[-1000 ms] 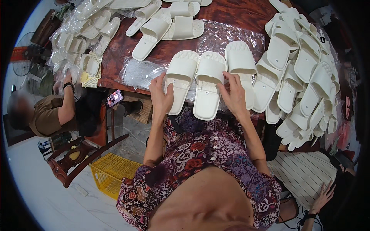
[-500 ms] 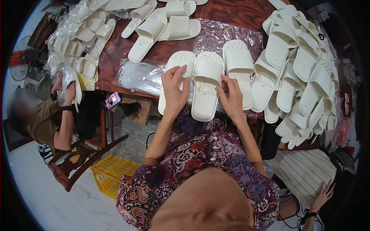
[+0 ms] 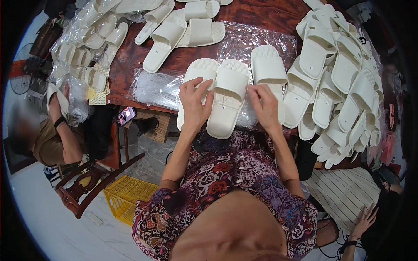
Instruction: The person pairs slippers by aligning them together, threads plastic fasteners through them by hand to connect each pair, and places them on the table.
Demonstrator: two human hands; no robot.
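slippers (image 3: 226,98), a white pair lying side by side at the near table (image 3: 257,15) edge, are sitting under both hands. the left hand (image 3: 194,104) is lying flat over the left slipper with fingers spread, pressing rather than gripping; the right hand (image 3: 263,104) is resting fingers-down on the right slipper's outer edge, loosely curled, holding nothing clear of the table. the pair is lying on a clear crinkled plastic bag (image 3: 261,41), not yet inside it, so i judge the pairing is being finished and the bagging is still ahead.

a third loose slipper (image 3: 270,71) is lying just right of the pair. a stack of flat clear bags (image 3: 154,87) is sitting to the left, near the table edge. a big unbagged heap (image 3: 344,82) is piling up on the right, some showing small dark size marks on the soles. more loose slippers (image 3: 183,28) are lying at the far side. bagged pairs (image 3: 85,45) are gathering far left, beside a small yellowish card (image 3: 101,93). another person (image 3: 52,135) is sitting there, bagging too. a yellow crate (image 3: 126,195) is standing on the floor.
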